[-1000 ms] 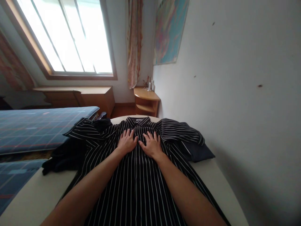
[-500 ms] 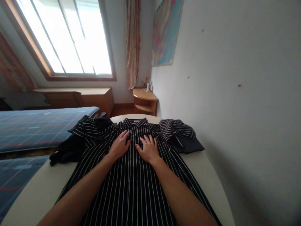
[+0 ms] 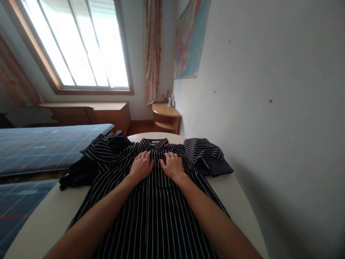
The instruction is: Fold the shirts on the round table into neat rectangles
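Left hand [image 3: 141, 167] and right hand [image 3: 173, 167] rest palm-down, unclenched, on a black pinstriped shirt [image 3: 156, 216] spread across a pale table [image 3: 51, 216]; collar label [image 3: 155, 142] too small to read; shirt's lower end cut off; map-like poster [image 3: 190, 45] too blurred to read

One shirt [image 3: 156, 212], one table [image 3: 58, 212], one window [image 3: 78, 46], two curtains [image 3: 153, 54] show.

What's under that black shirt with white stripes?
The shirt lies on a cream rounded table, its sleeves over folded navy cloth and bunched black cloth. Anything beneath its middle is hidden.
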`<state>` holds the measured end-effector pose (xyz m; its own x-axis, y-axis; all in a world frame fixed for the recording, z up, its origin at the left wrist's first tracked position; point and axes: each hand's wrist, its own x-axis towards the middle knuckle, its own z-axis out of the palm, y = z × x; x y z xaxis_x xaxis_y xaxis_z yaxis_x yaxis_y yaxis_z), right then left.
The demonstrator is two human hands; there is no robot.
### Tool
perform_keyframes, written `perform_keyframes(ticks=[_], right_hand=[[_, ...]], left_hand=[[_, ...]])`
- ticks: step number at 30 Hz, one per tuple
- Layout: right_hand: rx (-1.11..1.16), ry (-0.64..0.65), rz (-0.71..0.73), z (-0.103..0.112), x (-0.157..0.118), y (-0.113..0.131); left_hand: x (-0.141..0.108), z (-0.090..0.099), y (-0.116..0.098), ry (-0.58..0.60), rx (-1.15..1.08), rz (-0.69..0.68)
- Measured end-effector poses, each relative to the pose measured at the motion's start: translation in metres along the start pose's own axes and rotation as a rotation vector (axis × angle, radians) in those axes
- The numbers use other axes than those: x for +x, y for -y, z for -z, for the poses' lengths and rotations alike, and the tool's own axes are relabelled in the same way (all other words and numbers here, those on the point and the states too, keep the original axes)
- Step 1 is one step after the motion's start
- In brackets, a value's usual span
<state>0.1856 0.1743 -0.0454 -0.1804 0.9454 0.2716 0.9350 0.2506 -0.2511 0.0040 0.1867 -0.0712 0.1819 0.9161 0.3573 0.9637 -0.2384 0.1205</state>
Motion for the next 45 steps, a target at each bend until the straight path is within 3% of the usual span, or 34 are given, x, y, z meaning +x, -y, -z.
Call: perform_keyframes(ticks=[3, 8, 13, 16, 23, 27, 30, 35, 41, 45], right_hand=[[-0.026, -0.05, -0.077, -0.005, 0.018, -0.008], [0.0, 0.053, -0.185, -0.016, 0.045, -0.024], [0.019, 0.156, -0.286, -0.022, 0.062, -0.041], [0.041, 0.138, -0.25, -0.024, 0.067, -0.048], [0.033, 0.002, -0.098, -0.026, 0.06, -0.053], [0.024, 0.073, -0.174, -0.024, 0.05, -0.052], [0.003, 0.058, -0.213, -0.021, 0.039, -0.048], [0.002, 0.035, -0.039, -0.018, 0.017, -0.037], [0.016, 0.077, -0.067, -0.016, 0.0, -0.036], [0.003, 0.131, -0.171, -0.011, -0.008, -0.04]], left_hand=[[0.025, -0.005, -0.003, 0.015, -0.007, -0.027], [0.061, -0.024, 0.005, 0.085, -0.009, 0.092], [0.082, -0.037, 0.017, 0.113, 0.003, 0.224], [0.086, -0.038, 0.018, 0.123, 0.005, 0.257], [0.061, -0.034, -0.002, 0.042, -0.035, 0.078], [0.044, -0.034, -0.001, 0.112, -0.082, 0.076], [0.034, -0.029, 0.004, 0.123, -0.103, 0.042], [0.021, -0.009, -0.005, 0.032, -0.072, -0.106], [-0.001, -0.008, -0.036, 0.075, 0.0, 0.003], [-0.012, -0.011, -0.038, 0.034, -0.039, 0.062]])
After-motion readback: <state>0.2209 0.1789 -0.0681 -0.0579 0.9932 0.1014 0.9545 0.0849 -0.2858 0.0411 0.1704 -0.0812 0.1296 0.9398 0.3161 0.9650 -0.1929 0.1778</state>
